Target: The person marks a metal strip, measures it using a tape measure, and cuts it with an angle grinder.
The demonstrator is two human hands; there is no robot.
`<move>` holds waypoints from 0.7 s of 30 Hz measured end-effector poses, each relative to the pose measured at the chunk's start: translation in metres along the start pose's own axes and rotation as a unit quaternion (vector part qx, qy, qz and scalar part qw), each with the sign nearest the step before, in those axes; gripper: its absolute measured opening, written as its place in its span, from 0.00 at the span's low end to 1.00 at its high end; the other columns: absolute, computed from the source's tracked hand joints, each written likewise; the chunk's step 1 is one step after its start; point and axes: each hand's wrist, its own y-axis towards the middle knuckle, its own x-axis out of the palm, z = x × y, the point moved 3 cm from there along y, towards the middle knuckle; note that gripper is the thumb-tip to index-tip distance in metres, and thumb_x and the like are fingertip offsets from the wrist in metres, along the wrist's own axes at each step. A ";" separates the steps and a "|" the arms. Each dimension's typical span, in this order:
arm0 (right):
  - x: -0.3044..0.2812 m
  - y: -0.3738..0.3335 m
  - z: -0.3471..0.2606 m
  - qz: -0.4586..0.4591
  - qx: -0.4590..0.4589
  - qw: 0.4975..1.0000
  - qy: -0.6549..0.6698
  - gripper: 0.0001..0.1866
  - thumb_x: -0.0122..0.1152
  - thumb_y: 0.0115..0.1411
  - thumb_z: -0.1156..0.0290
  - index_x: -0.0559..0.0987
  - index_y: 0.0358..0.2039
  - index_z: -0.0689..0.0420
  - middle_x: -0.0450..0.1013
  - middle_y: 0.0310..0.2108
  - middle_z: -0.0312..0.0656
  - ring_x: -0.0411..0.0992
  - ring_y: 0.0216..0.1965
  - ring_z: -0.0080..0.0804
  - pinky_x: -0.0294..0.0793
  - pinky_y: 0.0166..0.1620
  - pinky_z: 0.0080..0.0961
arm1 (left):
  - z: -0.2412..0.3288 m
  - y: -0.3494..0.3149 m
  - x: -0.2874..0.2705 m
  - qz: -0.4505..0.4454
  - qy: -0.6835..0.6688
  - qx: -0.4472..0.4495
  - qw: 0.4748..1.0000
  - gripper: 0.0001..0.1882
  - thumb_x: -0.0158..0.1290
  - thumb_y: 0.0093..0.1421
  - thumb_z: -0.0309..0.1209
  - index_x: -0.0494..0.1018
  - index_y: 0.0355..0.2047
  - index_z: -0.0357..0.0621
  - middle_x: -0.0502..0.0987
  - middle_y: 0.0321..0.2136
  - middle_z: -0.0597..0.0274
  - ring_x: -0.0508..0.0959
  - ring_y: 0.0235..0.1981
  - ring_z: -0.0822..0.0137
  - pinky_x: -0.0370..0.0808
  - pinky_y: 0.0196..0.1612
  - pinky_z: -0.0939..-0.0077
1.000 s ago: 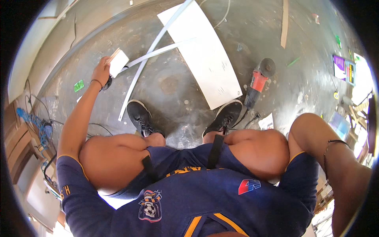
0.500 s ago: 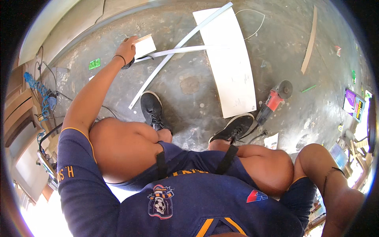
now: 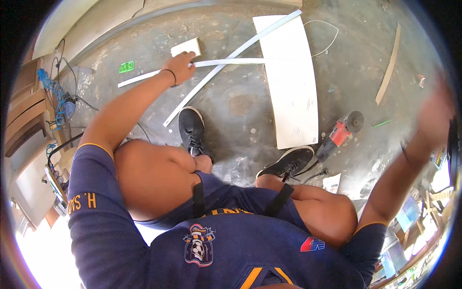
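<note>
My left hand (image 3: 180, 68) reaches forward to the floor, its fingers bunched around a long, narrow white strip (image 3: 231, 61) beside a small white rectangular block (image 3: 185, 46). The grip is partly hidden by the hand itself. That strip crosses a second, pale straight strip (image 3: 207, 79), which slants up to the right. A long white panel (image 3: 291, 91) lies under the right ends of both. My right hand (image 3: 435, 113) is lifted at the far right, smeared by motion, so its fingers do not show clearly.
A red and black angle grinder (image 3: 339, 135) lies beside my right shoe (image 3: 288, 161), its cord trailing behind. A brown strip (image 3: 389, 65) lies farther right. Blue rope and cables (image 3: 60, 101) hang at the left, near a green wrapper (image 3: 126, 66).
My left hand has moved off the small white block and down onto the narrow strip. My right arm has swung up and forward at the right. The view has shifted slightly.
</note>
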 end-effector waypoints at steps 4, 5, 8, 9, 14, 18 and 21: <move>0.163 -0.019 -0.088 -0.153 -0.062 0.876 0.452 0.20 0.55 0.60 0.62 0.72 0.50 0.57 0.71 0.48 0.43 0.69 0.50 0.33 0.68 0.50 0.27 | 0.048 -0.027 0.014 -0.148 0.009 0.032 0.988 0.19 0.51 0.55 0.37 0.69 0.46 0.44 0.76 0.28 0.49 0.77 0.35 0.48 0.73 0.40 0.57; 0.208 -0.030 -0.109 -0.135 -0.166 0.912 0.350 0.23 0.58 0.57 0.63 0.71 0.52 0.56 0.71 0.49 0.43 0.68 0.50 0.38 0.68 0.50 0.32 | 0.056 -0.035 0.014 -0.139 -0.007 0.038 0.990 0.19 0.51 0.55 0.37 0.70 0.46 0.44 0.76 0.27 0.49 0.77 0.34 0.48 0.73 0.39 0.57; 0.290 -0.058 -0.180 -0.211 -0.251 0.914 0.237 0.26 0.57 0.54 0.62 0.70 0.54 0.52 0.69 0.49 0.40 0.66 0.51 0.39 0.67 0.46 0.43 | 0.061 -0.074 0.020 -0.136 -0.057 0.028 0.989 0.17 0.52 0.55 0.37 0.71 0.43 0.43 0.76 0.25 0.48 0.77 0.31 0.48 0.73 0.36 0.57; 0.300 -0.065 -0.201 -0.204 -0.215 0.925 0.236 0.25 0.56 0.54 0.65 0.69 0.54 0.51 0.70 0.48 0.39 0.66 0.49 0.38 0.65 0.47 0.42 | 0.051 -0.090 0.022 -0.142 -0.069 0.005 0.987 0.17 0.52 0.55 0.37 0.71 0.43 0.43 0.76 0.25 0.48 0.77 0.30 0.48 0.73 0.35 0.58; 0.319 -0.056 -0.207 -0.225 -0.173 0.910 0.302 0.22 0.50 0.53 0.75 0.73 0.50 0.50 0.71 0.45 0.38 0.65 0.48 0.37 0.62 0.48 0.41 | 0.030 -0.144 0.011 -0.140 -0.123 -0.152 0.971 0.15 0.54 0.56 0.36 0.72 0.41 0.42 0.76 0.24 0.47 0.77 0.26 0.52 0.73 0.32 0.64; 0.320 -0.044 -0.152 -0.117 -0.193 0.911 0.346 0.15 0.50 0.51 0.76 0.77 0.40 0.50 0.73 0.36 0.35 0.66 0.46 0.36 0.61 0.47 0.43 | 0.043 -0.153 0.015 -0.100 -0.166 -0.164 0.967 0.16 0.55 0.55 0.37 0.71 0.40 0.41 0.75 0.20 0.51 0.76 0.22 0.56 0.71 0.29 0.66; 0.324 -0.058 -0.120 -0.212 -0.201 0.899 0.328 0.16 0.50 0.50 0.74 0.78 0.39 0.49 0.73 0.34 0.32 0.66 0.46 0.35 0.60 0.48 0.43 | 0.083 -0.138 0.013 -0.108 -0.209 -0.109 0.966 0.17 0.55 0.55 0.34 0.70 0.43 0.40 0.72 0.17 0.54 0.74 0.20 0.59 0.70 0.27 0.67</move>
